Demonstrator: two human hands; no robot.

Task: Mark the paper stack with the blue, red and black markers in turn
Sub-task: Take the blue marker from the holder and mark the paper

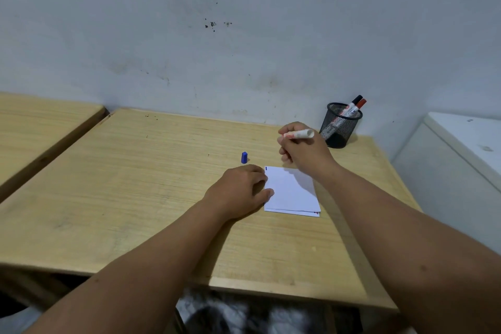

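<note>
Midway through a marking job, a person's left hand lies spread and flat at the left edge of the paper stack, pinning it to the wooden desk. The right hand hovers beyond the stack's far edge, fingers curled around an uncapped marker, presumably the blue one, its tip hidden by the fingers. A short blue mark shows at the top sheet's far-left corner. The blue cap stands upright on the desk just beyond the left hand. The red marker and black marker wait in a mesh pen holder by the wall. One risk: the standing cap could be knocked over and roll away if either hand brushes it; the loosely aligned sheets may also shift if the left hand lifts.
</note>
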